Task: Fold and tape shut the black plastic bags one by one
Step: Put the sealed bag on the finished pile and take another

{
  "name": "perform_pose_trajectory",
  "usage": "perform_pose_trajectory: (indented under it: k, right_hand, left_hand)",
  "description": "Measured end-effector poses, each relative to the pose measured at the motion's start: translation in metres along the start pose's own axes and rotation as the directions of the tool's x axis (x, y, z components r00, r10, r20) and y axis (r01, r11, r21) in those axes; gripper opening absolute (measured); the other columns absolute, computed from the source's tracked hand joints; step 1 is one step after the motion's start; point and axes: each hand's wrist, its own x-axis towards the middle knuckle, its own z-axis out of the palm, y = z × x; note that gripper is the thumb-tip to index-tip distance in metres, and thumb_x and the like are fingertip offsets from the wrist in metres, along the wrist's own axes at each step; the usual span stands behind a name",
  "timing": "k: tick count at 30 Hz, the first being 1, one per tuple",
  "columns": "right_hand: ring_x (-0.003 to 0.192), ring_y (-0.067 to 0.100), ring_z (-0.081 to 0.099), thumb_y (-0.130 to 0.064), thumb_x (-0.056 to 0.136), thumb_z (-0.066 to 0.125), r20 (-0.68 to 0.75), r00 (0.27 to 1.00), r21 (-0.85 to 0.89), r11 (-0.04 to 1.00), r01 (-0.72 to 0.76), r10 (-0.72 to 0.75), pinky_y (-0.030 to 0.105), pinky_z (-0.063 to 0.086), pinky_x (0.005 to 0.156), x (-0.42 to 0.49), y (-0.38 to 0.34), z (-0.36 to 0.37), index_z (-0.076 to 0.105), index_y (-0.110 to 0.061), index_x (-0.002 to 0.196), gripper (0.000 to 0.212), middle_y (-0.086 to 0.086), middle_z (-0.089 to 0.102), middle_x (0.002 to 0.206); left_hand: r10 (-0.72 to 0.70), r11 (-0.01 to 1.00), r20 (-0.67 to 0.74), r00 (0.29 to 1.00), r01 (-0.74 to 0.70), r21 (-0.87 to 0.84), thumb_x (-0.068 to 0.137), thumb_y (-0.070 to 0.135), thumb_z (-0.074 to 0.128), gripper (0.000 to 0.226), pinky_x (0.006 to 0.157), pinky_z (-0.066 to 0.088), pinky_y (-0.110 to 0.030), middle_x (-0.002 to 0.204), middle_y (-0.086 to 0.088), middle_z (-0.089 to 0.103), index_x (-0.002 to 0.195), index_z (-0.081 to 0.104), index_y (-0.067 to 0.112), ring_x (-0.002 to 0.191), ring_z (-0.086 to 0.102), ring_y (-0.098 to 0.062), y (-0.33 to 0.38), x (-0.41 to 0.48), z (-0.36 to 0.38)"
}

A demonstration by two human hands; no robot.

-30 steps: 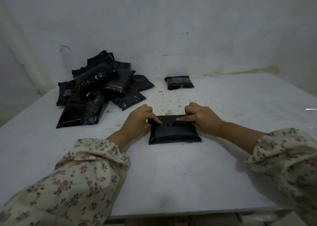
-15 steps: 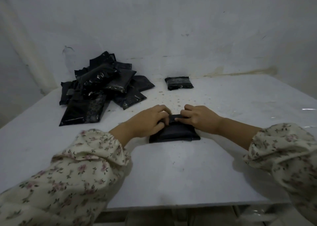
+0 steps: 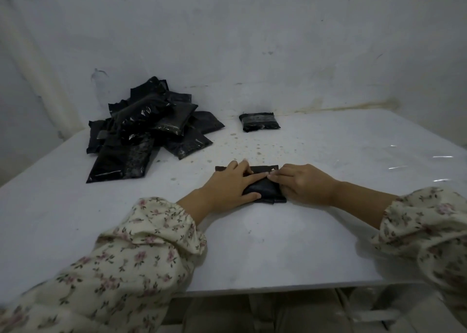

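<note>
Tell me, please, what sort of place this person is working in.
Probably a small, makeshift packing spot: a white table against a stained wall, a pile of black bags, and one taped bag set apart.

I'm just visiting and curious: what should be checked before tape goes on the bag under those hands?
1. Bag folded: ok. The black bag lies folded on the table.
2. Fold pinned down: ok. The left hand presses flat on it and the right hand holds its right end.
3. Tape at hand: cannot tell. No roll shows in view.
4. A hand free to fetch tape: not ok. Both are on the bag.
5. Finished work out of the way: ok. The taped bag lies apart at the back.
6. More bags waiting: ok. The pile sits back left.
</note>
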Motion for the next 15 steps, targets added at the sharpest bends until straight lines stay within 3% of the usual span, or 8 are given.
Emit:
perform_pose_trajectory:
  k: [6,9,11,13,15]
  right_hand:
    - [0.065,0.02,0.066,-0.021,0.078,0.047,0.017,0.956,0.159,0.944,-0.29,0.291,0.023,0.05,0.059,-0.002,-0.001,-0.016,0.078,-0.013,0.085,0.033,0.0,0.073,0.08]
    - [0.076,0.005,0.064,-0.01,0.085,0.057,0.247,0.814,0.302,0.756,-0.58,0.526,0.03,0.047,0.073,0.001,0.017,-0.036,0.076,-0.017,0.083,0.02,-0.006,0.071,0.084]
    - [0.077,-0.004,0.06,-0.007,0.087,0.059,0.351,0.734,0.324,0.659,-0.678,0.582,0.018,0.041,0.073,0.003,0.034,-0.05,0.074,-0.022,0.081,0.022,-0.007,0.071,0.083]
    - [0.087,0.005,0.061,-0.01,0.088,0.06,0.352,0.655,0.239,0.613,-0.753,0.668,0.012,0.041,0.075,0.003,0.056,-0.061,0.074,-0.022,0.089,0.018,-0.001,0.072,0.094]
    - [0.103,0.017,0.06,-0.012,0.09,0.061,0.391,0.549,0.108,0.556,-0.824,0.738,0.02,0.039,0.08,-0.001,0.078,-0.071,0.072,-0.014,0.106,0.019,0.006,0.069,0.11]
  left_hand:
    - [0.036,0.998,0.001,0.999,-0.036,0.051,0.097,0.056,0.035,0.058,0.073,0.048,-0.031,0.128,-0.004,0.037,0.151,0.024,0.037,0.116,0.036,-0.019,0.013,0.02,0.001]
    - [0.063,0.997,-0.021,0.998,-0.062,0.047,0.098,0.053,0.036,0.055,0.072,0.05,-0.035,0.132,-0.004,0.039,0.15,0.026,0.038,0.114,0.037,-0.021,0.024,0.036,0.004]
    - [0.084,0.996,-0.006,0.996,-0.084,0.041,0.099,0.052,0.036,0.053,0.069,0.048,-0.034,0.141,0.003,0.038,0.149,0.027,0.037,0.114,0.037,-0.022,0.032,0.051,0.004]
    - [0.09,0.995,0.036,0.995,-0.091,0.029,0.099,0.051,0.037,0.053,0.068,0.045,-0.032,0.149,0.013,0.033,0.149,0.028,0.034,0.113,0.036,-0.021,0.039,0.067,0.002]
    - [0.083,0.997,0.069,0.994,-0.083,0.005,0.099,0.049,0.038,0.054,0.064,0.04,-0.031,0.152,0.016,0.031,0.149,0.029,0.033,0.111,0.036,-0.02,0.046,0.081,0.0]
